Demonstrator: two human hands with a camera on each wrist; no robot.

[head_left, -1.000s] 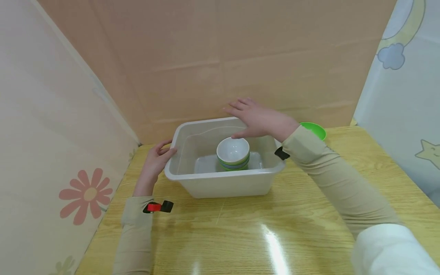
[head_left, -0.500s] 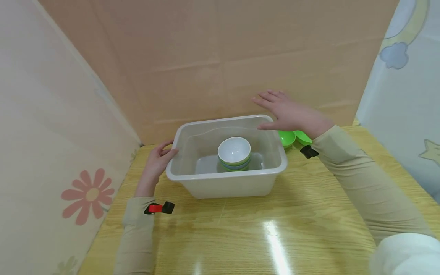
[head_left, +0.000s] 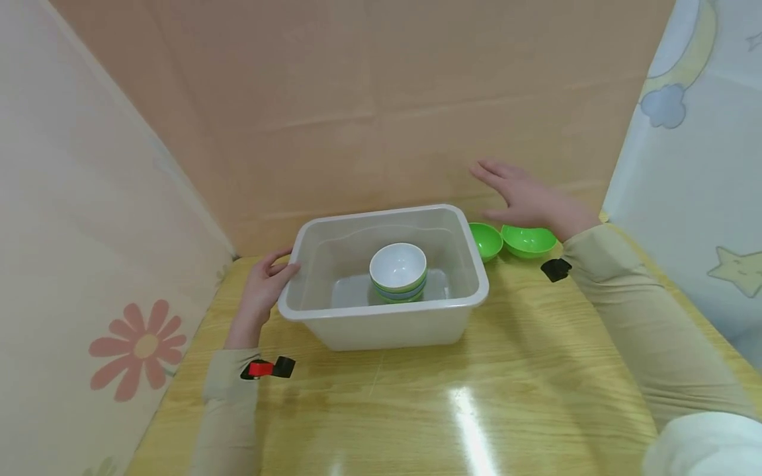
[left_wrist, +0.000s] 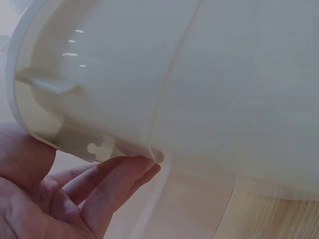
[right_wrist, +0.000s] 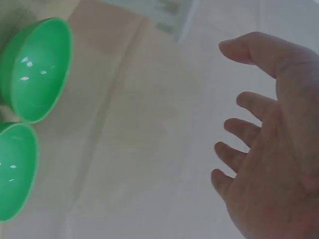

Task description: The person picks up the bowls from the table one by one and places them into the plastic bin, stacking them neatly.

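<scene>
A translucent white plastic tub (head_left: 381, 311) stands on the wooden table (head_left: 476, 396). Inside it sits a stack of bowls (head_left: 397, 268), the top one white. My left hand (head_left: 264, 284) rests against the tub's left end. In the left wrist view its fingers (left_wrist: 114, 179) lie nearly straight, touching under the rim of the tub (left_wrist: 199, 74). My right hand (head_left: 526, 198) hovers flat and empty, fingers spread, above two green bowls (head_left: 485, 239) (head_left: 528, 239) to the right of the tub. In the right wrist view the right hand (right_wrist: 269, 164) is apart from both green bowls (right_wrist: 37, 69) (right_wrist: 15, 169).
A cardboard wall (head_left: 357, 99) stands close behind the tub and the bowls. A flower-print panel (head_left: 89, 264) closes the left side and a star-and-cloud panel (head_left: 702, 165) the right. Bare tabletop stretches in front of the tub.
My right hand has moved right, from above the bowl stack in the tub to above the two green bowls. The left hand has stayed at the tub's left rim.
</scene>
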